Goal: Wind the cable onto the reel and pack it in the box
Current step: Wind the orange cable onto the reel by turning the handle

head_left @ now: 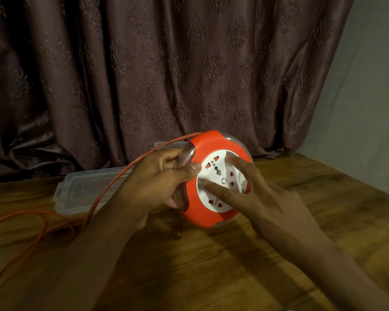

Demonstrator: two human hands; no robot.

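We see a dark patterned curtain [166,63] filling the back of the scene, and below it a wooden table [234,265] that carries everything else. A clear plastic box [81,189] lies on the table at the left, behind our forearm. In front of it, lifted just above the wood and tilted toward us, is the orange reel [213,178], its white face showing 3 sockets. Our left hand [157,176] grips the reel's left rim, thumb on the front and fingers curled behind. Our right hand [263,194] is spread open, 2 fingertips [209,187] pressing on the white face. The orange cable [112,185] runs from the reel's top over the box and trails in loose loops across the table's left side.
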